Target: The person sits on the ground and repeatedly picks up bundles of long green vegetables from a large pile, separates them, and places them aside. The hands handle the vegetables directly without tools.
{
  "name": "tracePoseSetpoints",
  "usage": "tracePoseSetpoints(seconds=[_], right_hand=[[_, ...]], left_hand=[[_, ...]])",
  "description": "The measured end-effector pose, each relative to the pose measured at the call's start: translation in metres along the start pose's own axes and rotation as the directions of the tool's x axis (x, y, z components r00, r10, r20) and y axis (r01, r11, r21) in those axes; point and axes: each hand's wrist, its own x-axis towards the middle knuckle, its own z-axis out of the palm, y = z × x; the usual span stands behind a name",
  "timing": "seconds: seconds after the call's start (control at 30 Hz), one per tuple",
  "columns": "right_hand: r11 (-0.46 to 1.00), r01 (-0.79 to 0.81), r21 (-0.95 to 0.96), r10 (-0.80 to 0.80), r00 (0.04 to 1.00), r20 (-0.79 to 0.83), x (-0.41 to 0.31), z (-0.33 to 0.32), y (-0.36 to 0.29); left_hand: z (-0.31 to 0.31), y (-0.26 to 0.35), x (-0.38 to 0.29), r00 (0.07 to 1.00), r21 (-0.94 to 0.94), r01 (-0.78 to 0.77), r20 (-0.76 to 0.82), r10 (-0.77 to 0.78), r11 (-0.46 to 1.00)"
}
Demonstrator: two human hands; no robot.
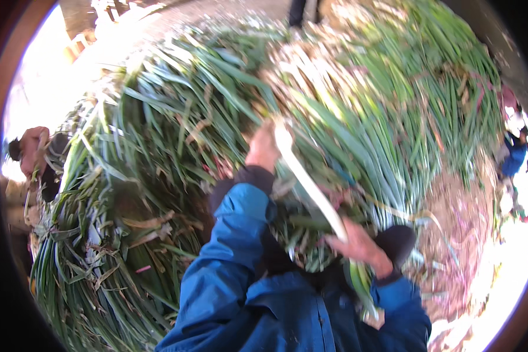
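Observation:
A long white-stemmed green onion or leek (310, 182) lies slantwise in front of my body. Its root end is at my left hand (264, 143), whose fingers close around it near the top of the stalk. Lower down, my right hand (358, 246) grips the same stalk where the white gives way to green leaves, which hang down beside my right sleeve. Loose green leaves and peelings are between my knees, beneath the stalk. Both hands are slightly blurred.
Heaped green onions (158, 132) spread to the left, with more bunched stalks (369, 145) ahead and right. Bare soil (453, 220) with pinkish scraps shows at right. One person (35, 152) bends at far left; another person in blue (515, 154) is at far right. Someone's dark-clad leg (297, 13) stands beyond the heap.

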Motion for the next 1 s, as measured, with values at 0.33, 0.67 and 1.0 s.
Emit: tracePoseSetpoints(seconds=[0.33, 0.67, 1.0], right_hand=[[0.974, -0.138, -0.182, 0.152, 0.986, 0.062, -0.125, -0.008, 0.051], [0.976, -0.206, -0.076, 0.177, 0.942, -0.285, -0.012, -0.086, -0.008], [0.533, 0.536, -0.655, -0.845, 0.293, -0.448, 0.301, -0.125, -0.358]], left_hand=[[-0.011, 0.100, -0.008, 0.878, 0.413, -0.341, -0.183, 0.443, 0.844], [0.001, -0.016, -0.080, 0.920, 0.798, -0.307, 0.388, 0.052, -0.518], [-0.129, -0.159, -0.162, 0.756, 0.647, -0.654, 0.534, -0.380, -0.393]])
